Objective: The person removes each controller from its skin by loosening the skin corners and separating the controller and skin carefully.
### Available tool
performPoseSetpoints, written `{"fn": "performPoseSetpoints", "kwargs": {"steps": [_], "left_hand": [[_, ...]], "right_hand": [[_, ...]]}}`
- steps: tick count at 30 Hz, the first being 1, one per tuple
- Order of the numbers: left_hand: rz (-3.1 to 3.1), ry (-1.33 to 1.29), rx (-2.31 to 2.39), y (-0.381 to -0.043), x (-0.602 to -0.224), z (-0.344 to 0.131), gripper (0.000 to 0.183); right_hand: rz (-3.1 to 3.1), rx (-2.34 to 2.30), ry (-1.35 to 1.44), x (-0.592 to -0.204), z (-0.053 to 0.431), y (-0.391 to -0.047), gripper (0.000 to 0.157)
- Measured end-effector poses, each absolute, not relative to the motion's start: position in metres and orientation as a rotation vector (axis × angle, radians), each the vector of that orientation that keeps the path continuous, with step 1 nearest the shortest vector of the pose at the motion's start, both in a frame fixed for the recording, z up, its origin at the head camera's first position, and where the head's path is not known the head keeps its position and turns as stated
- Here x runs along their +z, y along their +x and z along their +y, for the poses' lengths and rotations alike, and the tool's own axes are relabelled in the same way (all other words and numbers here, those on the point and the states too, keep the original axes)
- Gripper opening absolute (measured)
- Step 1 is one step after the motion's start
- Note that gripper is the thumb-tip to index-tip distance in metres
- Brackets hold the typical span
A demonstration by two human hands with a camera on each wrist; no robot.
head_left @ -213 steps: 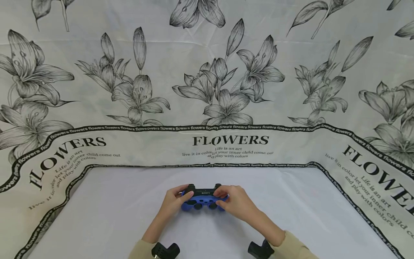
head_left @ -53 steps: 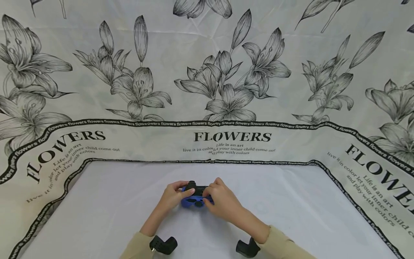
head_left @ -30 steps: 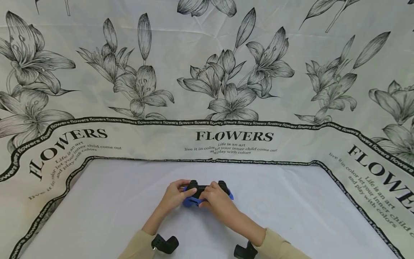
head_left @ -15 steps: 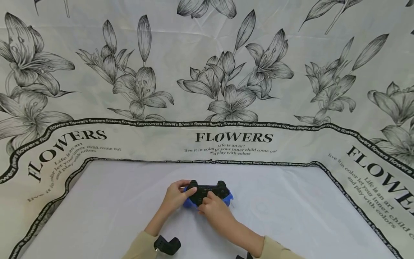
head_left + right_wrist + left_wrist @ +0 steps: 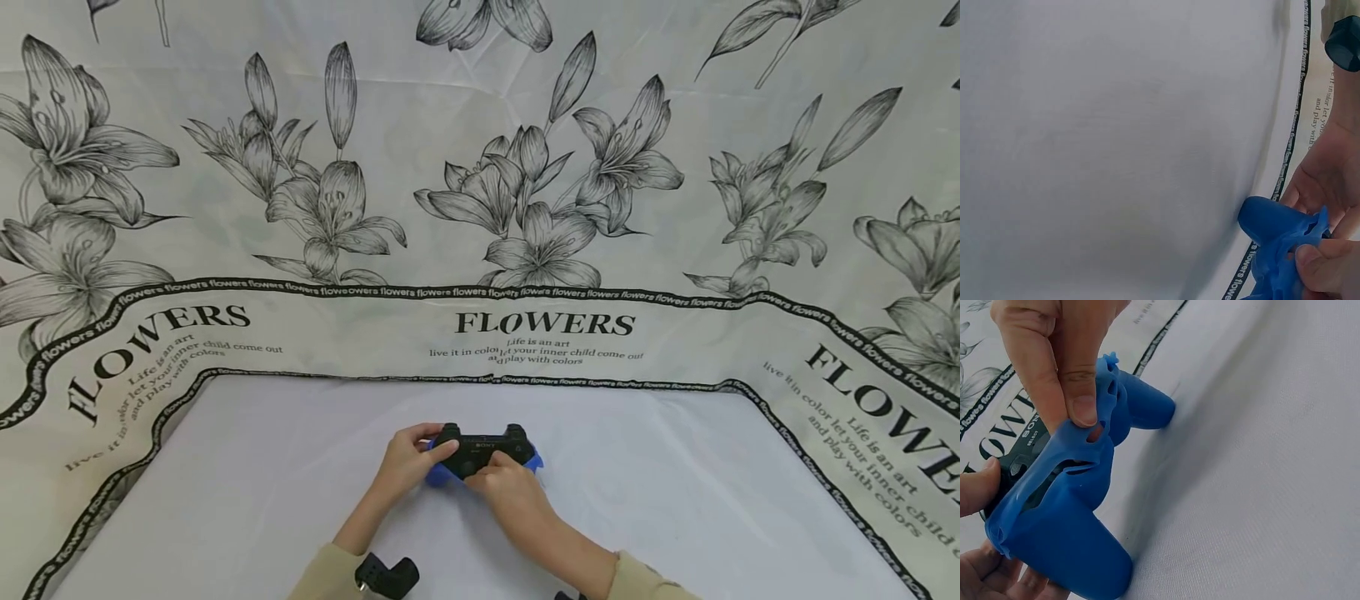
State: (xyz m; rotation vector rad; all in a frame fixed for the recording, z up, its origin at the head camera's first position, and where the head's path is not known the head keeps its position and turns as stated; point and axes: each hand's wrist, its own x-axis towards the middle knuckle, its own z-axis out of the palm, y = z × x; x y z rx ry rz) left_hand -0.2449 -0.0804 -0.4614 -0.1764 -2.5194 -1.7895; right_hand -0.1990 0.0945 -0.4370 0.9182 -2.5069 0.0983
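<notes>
A black Sony game controller (image 5: 483,442) sits partly inside a blue silicone cover (image 5: 1079,540), its dark face bare toward the top edge. My left hand (image 5: 405,458) grips the controller's left end, thumb (image 5: 977,489) on the face and fingers underneath. With thumb and forefinger, my right hand (image 5: 513,496) pinches the cover's loose front edge near the middle. In the left wrist view that edge stands away from the black body, with stretched cut-out holes. Part of the cover (image 5: 1275,222) also shows in the right wrist view, rounded grip outward.
A white cloth (image 5: 675,467) covers the table beneath the hands. Behind it hangs a curtain (image 5: 420,333) with flower drawings and lettering, its dark border running along the table's edges. A black wrist camera (image 5: 387,577) sits at the left sleeve.
The cover's front edge has come down off the black face, which was largely under blue before. My right hand moved from the right end to the lower middle; the left kept its grip.
</notes>
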Motion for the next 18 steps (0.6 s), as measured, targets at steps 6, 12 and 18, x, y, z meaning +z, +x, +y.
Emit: {"fn": "performPoseSetpoints", "kwargs": {"steps": [6,12,18], "left_hand": [[-2.516,-0.170,-1.826,-0.245,-0.463,-0.081,0.043],[-2.516,-0.181,-1.805,-0.245,-0.465,-0.082,0.044],[-2.512,-0.179,-1.807,-0.245,-0.466,-0.083,0.044]], "right_hand": [[-2.417,0.042,0.944,-0.442,0.098,-0.198,0.023],[-2.297,0.061,1.001,-0.449,0.102,-0.203,0.019],[-2.264,0.136,0.965,-0.447,0.102,-0.212,0.016]]}}
